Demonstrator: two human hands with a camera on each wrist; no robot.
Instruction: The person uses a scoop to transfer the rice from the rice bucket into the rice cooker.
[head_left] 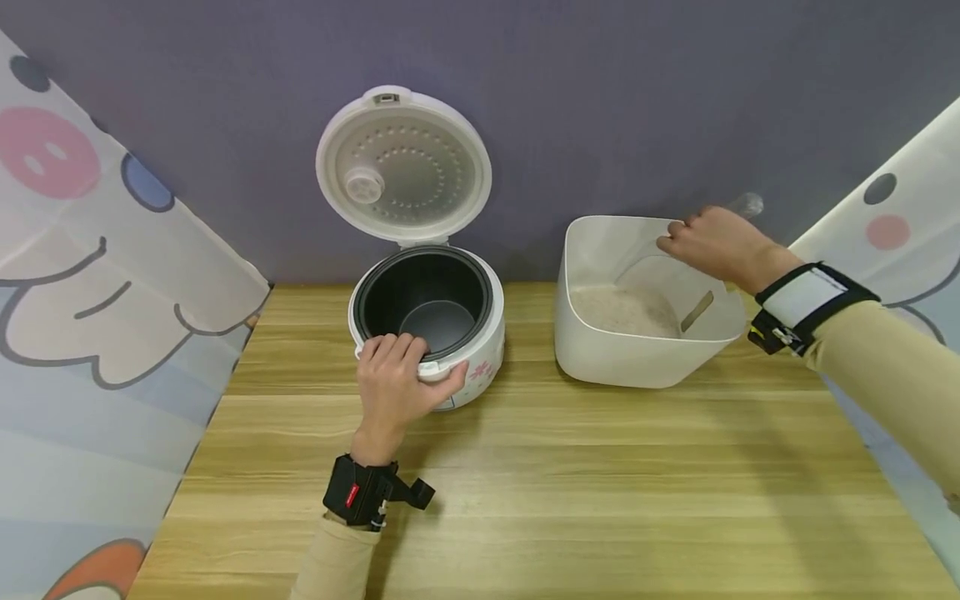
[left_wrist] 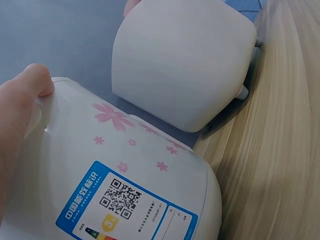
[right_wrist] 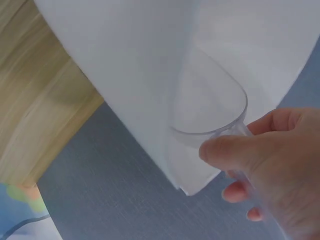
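A white rice cooker (head_left: 491,333) with pink flowers stands with its lid (head_left: 405,167) up and a dark inner pot (head_left: 438,321) inside. My left hand (head_left: 393,379) grips the cooker's front rim, fingers hooked over the edge and thumb along the outside. To the right is a white bin (head_left: 622,358) with pale grains (head_left: 618,308), which look like rice, at its bottom. Over the bin's back right rim, my right hand (head_left: 716,242) holds a clear scoop (right_wrist: 210,105) by its handle. The scoop's bowl dips inside the bin, close to the wall.
Both containers stand near the back edge of a wooden table (head_left: 562,500), against a grey-blue wall (head_left: 600,100). Cartoon-printed sheets (head_left: 90,250) hang at the left and right sides. The raised lid stands up behind the pot.
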